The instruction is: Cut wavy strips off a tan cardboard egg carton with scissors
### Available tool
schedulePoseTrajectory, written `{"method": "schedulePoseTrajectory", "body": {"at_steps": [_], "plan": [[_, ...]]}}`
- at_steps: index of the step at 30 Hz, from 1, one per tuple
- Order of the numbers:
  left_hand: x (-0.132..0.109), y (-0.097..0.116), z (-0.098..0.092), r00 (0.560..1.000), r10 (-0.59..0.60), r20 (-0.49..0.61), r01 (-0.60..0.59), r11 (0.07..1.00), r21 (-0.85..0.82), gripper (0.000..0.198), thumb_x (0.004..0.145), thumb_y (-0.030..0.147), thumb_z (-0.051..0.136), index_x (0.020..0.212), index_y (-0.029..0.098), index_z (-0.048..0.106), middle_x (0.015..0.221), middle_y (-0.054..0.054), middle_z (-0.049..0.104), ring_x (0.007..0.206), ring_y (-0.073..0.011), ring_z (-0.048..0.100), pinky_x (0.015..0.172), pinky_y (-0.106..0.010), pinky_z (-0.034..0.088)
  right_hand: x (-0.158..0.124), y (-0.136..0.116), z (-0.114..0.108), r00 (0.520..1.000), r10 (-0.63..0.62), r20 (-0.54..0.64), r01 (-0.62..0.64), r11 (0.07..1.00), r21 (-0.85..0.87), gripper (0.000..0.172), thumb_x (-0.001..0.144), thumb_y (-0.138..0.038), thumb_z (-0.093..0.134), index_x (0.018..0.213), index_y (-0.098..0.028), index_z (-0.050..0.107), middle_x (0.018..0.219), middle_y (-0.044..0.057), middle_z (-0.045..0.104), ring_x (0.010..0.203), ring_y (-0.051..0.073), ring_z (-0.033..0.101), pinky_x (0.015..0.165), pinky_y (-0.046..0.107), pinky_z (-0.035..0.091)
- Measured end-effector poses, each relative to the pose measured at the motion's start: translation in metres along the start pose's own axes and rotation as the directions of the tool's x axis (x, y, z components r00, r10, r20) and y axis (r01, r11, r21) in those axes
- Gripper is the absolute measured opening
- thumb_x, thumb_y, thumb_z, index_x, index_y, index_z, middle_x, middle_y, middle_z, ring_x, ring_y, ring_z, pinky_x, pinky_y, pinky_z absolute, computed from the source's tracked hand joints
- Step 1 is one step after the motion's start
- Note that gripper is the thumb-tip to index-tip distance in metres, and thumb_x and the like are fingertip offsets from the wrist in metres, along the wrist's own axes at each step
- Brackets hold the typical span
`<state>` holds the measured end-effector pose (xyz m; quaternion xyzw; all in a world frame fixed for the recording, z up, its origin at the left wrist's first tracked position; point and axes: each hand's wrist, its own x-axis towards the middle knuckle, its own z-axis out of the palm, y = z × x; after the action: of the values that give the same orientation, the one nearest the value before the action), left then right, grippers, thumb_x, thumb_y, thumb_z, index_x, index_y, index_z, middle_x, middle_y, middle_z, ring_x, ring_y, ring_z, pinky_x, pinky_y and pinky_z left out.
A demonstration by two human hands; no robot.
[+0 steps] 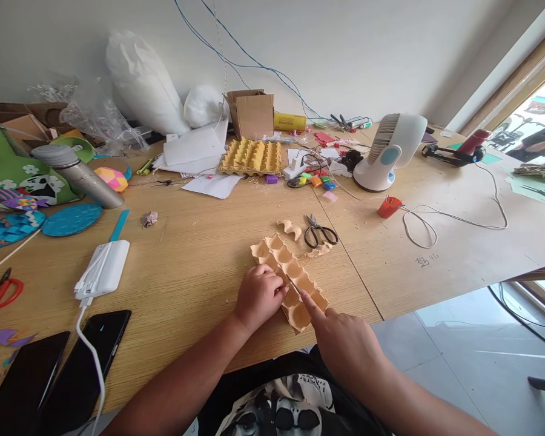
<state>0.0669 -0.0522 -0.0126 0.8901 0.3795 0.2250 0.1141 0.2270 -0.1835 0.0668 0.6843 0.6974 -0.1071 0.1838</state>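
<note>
The tan egg tray [305, 280] is set just below the middle of the frame, tilted across the wooden table [186, 242] near its front edge. Biggest worry: the left hand [261, 293] is planted right beside the thin dark tool [293, 284], so if that's a blade and it slips on the bumpy cups, fingers could get nicked. The thin wall could also be torn or crushed if too much pressure is put on it.

The tool looks gripped in the right hand [345, 336], index finger stretched along it, other fingers curled under. The left fingers are curled over the tray; whether it's pinched or merely pressed can't be told.

Most of the tool is hidden by the right hand, so knife or not can't be confirmed. Part of the tray is covered too, and both forearms are cut off at the bottom of the frame.
</note>
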Motion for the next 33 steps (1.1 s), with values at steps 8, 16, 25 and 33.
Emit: {"method": "schedulePoseTrajectory", "body": {"at_steps": [8, 16, 25, 33], "plan": [[0.0, -0.0004, 0.0005, 1.0, 0.023, -0.005, -0.023, 1.0, 0.001, 0.026, 0.086, 0.027, 0.07, 0.062, 0.021, 0.064, 0.071, -0.005, 0.068, 0.089, -0.0232, 0.06, 0.08, -0.039, 0.044, 0.0066, -0.0014, -0.0025, 1.0, -0.007, -0.025, 0.007, 1.0, -0.006, 0.084, 0.085, -0.002, 0.046, 0.163, -0.025, 0.023, 0.089, 0.008, 0.073, 0.071, 0.022, 0.074, 0.052, 0.027, 0.042], [0.0, 0.0, 0.0004, 0.999, 0.038, -0.005, -0.038, 0.999, 0.024, 0.028, 0.085, 0.026, 0.071, 0.06, 0.02, 0.062, 0.069, -0.004, 0.066, 0.086, -0.0217, 0.06, 0.078, -0.038, 0.043, 0.004, -0.0005, -0.0053, 1.0, -0.008, -0.015, 0.008, 1.0, -0.013, 0.085, 0.084, -0.002, 0.048, 0.163, -0.025, 0.025, 0.087, 0.008, 0.074, 0.071, 0.022, 0.074, 0.053, 0.027, 0.044], [-0.0005, 0.0008, 0.0011, 1.0, -0.009, 0.014, 0.009, 1.0, 0.003, 0.026, 0.084, 0.026, 0.072, 0.06, 0.021, 0.063, 0.068, -0.003, 0.066, 0.087, -0.022, 0.059, 0.079, -0.037, 0.044, 0.0012, -0.0009, -0.0086, 1.0, -0.006, 0.012, 0.006, 1.0, -0.023, 0.088, 0.084, -0.003, 0.052, 0.164, -0.025, 0.021, 0.086, 0.008, 0.074, 0.071, 0.021, 0.074, 0.054, 0.027, 0.043], [-0.0004, 0.0021, -0.0003, 1.0, -0.015, 0.017, 0.015, 1.0, -0.002, 0.028, 0.085, 0.028, 0.071, 0.06, 0.02, 0.063, 0.07, -0.004, 0.067, 0.087, -0.0217, 0.059, 0.078, -0.037, 0.043, 0.0017, -0.0031, -0.0081, 1.0, -0.003, -0.002, 0.003, 1.0, -0.025, 0.092, 0.081, -0.002, 0.054, 0.163, -0.024, 0.021, 0.088, 0.008, 0.074, 0.072, 0.021, 0.074, 0.053, 0.025, 0.041]]}}
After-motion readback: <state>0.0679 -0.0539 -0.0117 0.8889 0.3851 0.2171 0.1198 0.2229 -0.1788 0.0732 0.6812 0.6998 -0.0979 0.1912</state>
